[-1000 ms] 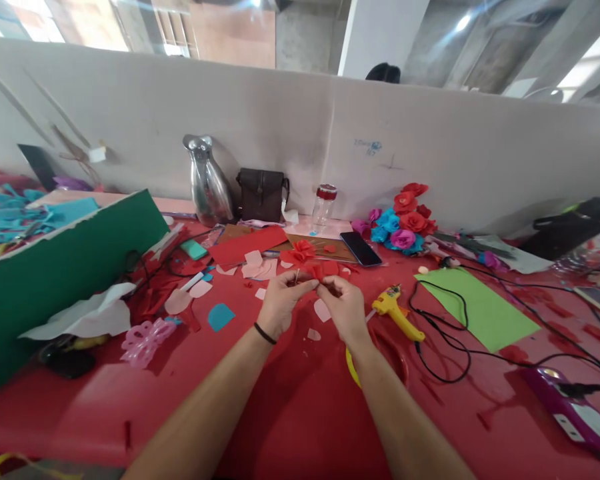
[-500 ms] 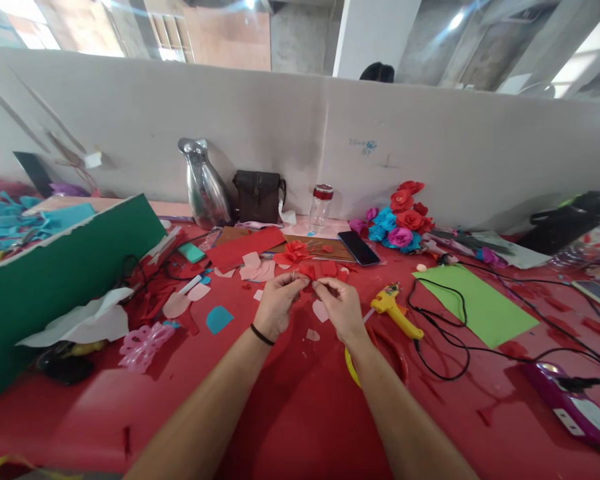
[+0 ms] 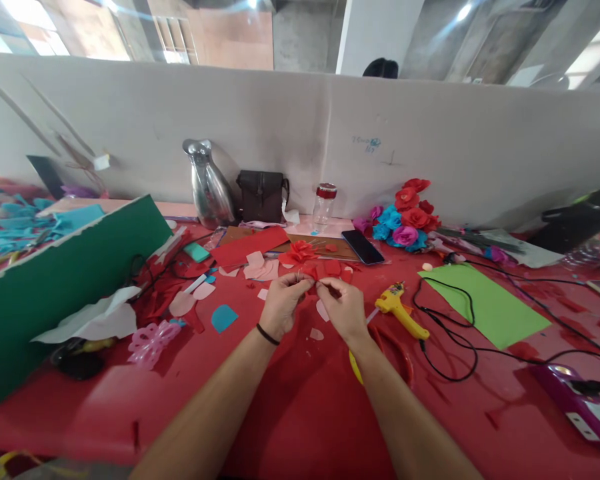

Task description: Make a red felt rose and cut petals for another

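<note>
My left hand (image 3: 283, 303) and my right hand (image 3: 344, 308) meet over the middle of the red table. Both pinch a small red paper piece (image 3: 312, 272), whose shape is partly covered by my fingertips. A thin, pale stick or wire seems to rise by the left fingers. Just behind the hands lie a red paper flower (image 3: 300, 251) and red paper pieces (image 3: 331, 268). Pale pink petal cutouts (image 3: 263, 269) are spread to the left of them. Right of my right wrist rests a yellow hot glue gun (image 3: 403, 312).
A green board (image 3: 80, 293) stands at left. Along the wall are a steel jug (image 3: 209, 190), a dark bag (image 3: 261, 195), a glass jar (image 3: 323, 208), a phone (image 3: 363, 247) and a paper flower bunch (image 3: 407, 217). Black cables (image 3: 473, 347) cross the right side near green paper (image 3: 487, 303) and a purple power strip (image 3: 577, 407).
The whole view has shifted slightly, so things appear a little farther right. Both hands stay together at the red paper, with fingers only slightly moved.
</note>
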`<state>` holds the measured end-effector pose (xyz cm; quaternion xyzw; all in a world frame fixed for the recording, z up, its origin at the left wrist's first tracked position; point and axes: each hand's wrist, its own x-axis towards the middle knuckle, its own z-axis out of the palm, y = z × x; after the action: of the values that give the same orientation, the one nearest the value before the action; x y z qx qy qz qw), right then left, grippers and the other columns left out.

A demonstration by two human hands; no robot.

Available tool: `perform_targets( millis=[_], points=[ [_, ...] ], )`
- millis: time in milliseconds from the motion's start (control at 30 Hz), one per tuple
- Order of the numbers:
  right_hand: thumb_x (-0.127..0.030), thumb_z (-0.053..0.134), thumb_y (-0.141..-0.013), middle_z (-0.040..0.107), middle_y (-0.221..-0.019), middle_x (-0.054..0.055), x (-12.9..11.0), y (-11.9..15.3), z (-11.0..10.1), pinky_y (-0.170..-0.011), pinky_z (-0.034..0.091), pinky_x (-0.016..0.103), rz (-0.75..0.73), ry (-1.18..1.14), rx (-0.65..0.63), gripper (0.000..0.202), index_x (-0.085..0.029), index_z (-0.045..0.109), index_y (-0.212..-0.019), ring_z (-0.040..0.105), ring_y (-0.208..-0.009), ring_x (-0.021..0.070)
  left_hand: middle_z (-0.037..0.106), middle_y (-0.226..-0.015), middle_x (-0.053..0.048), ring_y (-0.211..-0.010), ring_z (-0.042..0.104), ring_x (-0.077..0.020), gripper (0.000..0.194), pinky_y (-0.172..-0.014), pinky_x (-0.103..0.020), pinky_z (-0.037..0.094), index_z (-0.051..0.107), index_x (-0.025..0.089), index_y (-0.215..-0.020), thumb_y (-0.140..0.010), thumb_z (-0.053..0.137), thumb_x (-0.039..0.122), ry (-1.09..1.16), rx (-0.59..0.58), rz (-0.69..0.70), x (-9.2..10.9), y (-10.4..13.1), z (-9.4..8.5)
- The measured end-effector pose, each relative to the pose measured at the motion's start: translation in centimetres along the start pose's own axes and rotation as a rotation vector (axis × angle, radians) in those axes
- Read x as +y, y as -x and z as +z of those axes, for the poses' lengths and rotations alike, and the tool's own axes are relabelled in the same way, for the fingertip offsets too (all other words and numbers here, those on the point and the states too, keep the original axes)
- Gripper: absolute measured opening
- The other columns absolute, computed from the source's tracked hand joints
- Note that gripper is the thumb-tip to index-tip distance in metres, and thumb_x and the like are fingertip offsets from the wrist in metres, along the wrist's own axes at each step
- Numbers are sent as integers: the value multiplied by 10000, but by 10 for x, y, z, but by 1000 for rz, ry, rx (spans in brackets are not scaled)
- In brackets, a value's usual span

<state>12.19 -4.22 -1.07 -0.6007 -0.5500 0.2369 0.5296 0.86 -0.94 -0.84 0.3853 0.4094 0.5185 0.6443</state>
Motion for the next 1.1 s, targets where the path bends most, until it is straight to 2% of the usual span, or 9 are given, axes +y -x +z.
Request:
perform_targets(
  millis=[300,500,567,667,767,867,967,1100],
  points=[
    [-363,562,-723,693,-651,8,2,-1,2,-611,465,262,60,-87,13,213,-195,693,-715,605,-614,175,553,-566,18,-483,411,-51,173,-489,-209,308,633,139,-582,-484,746,225,80,-6,-71,0,-1,-1],
    [-403,555,-734,605,-578,-15,20,-8,3,-556,422,249,136,-146,35,236,-192,657,-706,547,-564,153,481,-505,51,-427,318,-24,137,-443,-204,210,598,141,-572,-499,701,195,123,-12,-26,4,-1,-2],
    [-400,527,-755,621,-612,2,27,-11,3,-588,444,264,159,-88,45,247,-190,652,-723,575,-592,166,429,-466,69,-410,276,-22,121,-434,-202,191,590,145,-575,-517,686,189,137,-6,3,7,-2,-5],
    [-342,487,-787,668,-707,57,33,-16,3,-678,483,325,152,147,10,257,-173,680,-808,620,-676,212,400,-456,78,-393,242,-15,122,-419,-192,173,564,147,-573,-530,674,181,175,-3,31,12,-3,-9],
    [-227,517,-760,675,-998,133,34,-16,3,-871,470,417,6,336,17,366,-149,655,-1090,620,-943,271,370,-452,91,-383,236,-7,140,-410,-175,181,537,147,-574,-534,669,164,209,-24,16,16,-4,-10],
    [-207,587,-750,572,-1216,140,29,-12,4,-998,411,461,-250,295,50,517,-189,562,-1266,515,-1164,283,357,-444,98,-383,240,-7,143,-410,-162,202,537,144,-593,-539,668,152,241,-60,-41,18,-2,-9],
    [-211,562,-816,548,-1230,97,24,-8,2,-955,452,438,-440,172,51,357,-269,638,-1161,543,-1104,246,337,-428,106,-381,220,-5,148,-402,-158,203,537,138,-597,-543,675,143,291,-125,-123,19,0,-8],
    [-132,514,-827,617,-1104,67,18,-5,-3,-889,482,403,-521,75,129,261,-271,707,-935,590,-999,215,332,-450,107,-377,210,-4,159,-398,-152,217,537,136,-630,-585,689,125,338,-226,-191,22,5,-7]
  ],
)
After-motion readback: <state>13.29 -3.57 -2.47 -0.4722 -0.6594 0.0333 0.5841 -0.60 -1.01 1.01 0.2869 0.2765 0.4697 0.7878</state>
